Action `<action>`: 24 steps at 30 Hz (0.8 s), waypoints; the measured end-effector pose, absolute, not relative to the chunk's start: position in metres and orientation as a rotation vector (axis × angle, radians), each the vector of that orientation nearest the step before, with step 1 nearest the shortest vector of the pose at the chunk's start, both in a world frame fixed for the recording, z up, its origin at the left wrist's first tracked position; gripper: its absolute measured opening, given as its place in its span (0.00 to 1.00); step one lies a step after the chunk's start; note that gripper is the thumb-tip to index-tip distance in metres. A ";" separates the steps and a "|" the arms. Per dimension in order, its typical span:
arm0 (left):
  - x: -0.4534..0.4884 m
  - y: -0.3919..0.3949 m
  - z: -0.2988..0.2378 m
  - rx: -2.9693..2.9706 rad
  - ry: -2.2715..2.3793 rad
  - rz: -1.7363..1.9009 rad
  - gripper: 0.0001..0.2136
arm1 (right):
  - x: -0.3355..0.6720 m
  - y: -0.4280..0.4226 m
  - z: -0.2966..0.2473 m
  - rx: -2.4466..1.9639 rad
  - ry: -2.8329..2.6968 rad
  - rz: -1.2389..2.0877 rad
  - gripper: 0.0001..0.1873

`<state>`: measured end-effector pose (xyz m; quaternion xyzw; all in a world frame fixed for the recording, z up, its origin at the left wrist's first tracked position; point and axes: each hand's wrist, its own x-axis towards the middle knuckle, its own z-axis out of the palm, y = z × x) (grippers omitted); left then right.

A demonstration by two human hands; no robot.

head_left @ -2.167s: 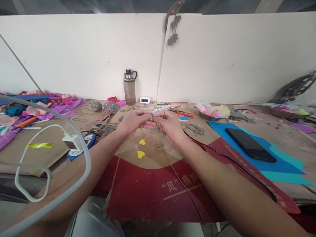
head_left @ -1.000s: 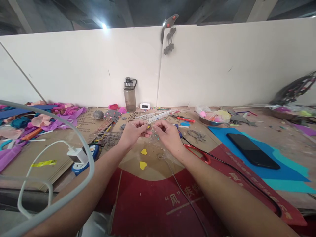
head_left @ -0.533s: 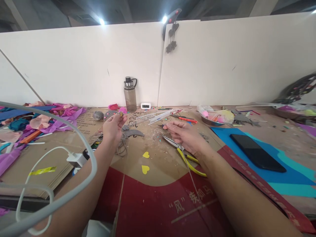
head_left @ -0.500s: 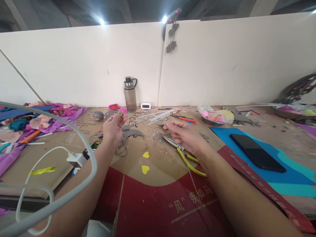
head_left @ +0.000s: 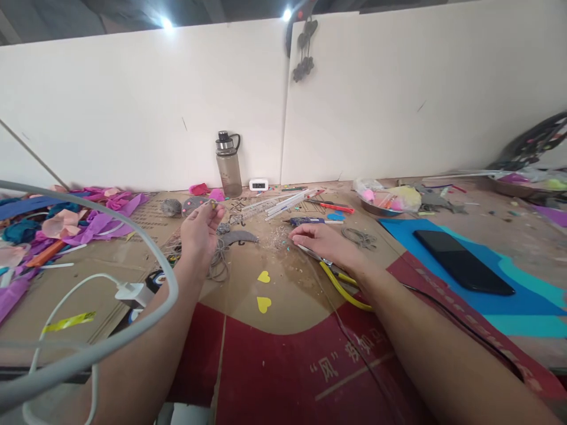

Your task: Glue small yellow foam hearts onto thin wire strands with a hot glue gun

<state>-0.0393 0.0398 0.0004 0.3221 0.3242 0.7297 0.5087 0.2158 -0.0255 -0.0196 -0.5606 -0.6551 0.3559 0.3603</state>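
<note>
My left hand (head_left: 200, 233) is raised above the table, its fingertips pinched on a small yellowish piece (head_left: 213, 204) that I cannot name. A loose bundle of grey wire (head_left: 218, 265) lies just under that hand. My right hand (head_left: 325, 243) rests low on the cardboard with its fingers stretched out flat, lying on yellow-handled pliers (head_left: 341, 284). Two yellow paper hearts (head_left: 264, 290) lie between my forearms. A curved grey felt piece (head_left: 237, 237) sits between the hands.
A water bottle (head_left: 228, 164) and small clock (head_left: 258, 185) stand at the white back wall. A black phone (head_left: 463, 262) lies on blue paper at right. Crumpled pink and purple paper (head_left: 66, 215) piles at left. A white charger and cable (head_left: 128, 290) hang in front.
The hands, joined at centre over a small piece, have parted: the left went left with the piece, the right dropped onto the pliers. The camera view has tilted slightly.
</note>
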 end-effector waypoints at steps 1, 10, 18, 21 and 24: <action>-0.035 0.038 -0.002 0.821 0.793 1.704 0.05 | 0.217 -0.024 -0.021 -1.492 -1.746 0.844 0.08; -0.016 0.023 0.003 1.024 0.796 1.665 0.06 | 0.214 -0.033 -0.014 -1.422 -1.611 0.651 0.13; -0.001 0.006 -0.004 1.409 0.977 1.367 0.06 | 0.184 -0.037 -0.027 -1.057 -1.480 0.719 0.20; 0.004 -0.004 -0.004 1.610 1.063 1.454 0.05 | 0.170 -0.044 -0.025 -0.849 -1.414 0.985 0.27; 0.006 -0.009 -0.004 1.739 1.089 1.484 0.04 | 0.158 -0.050 -0.019 -0.721 -1.271 1.252 0.29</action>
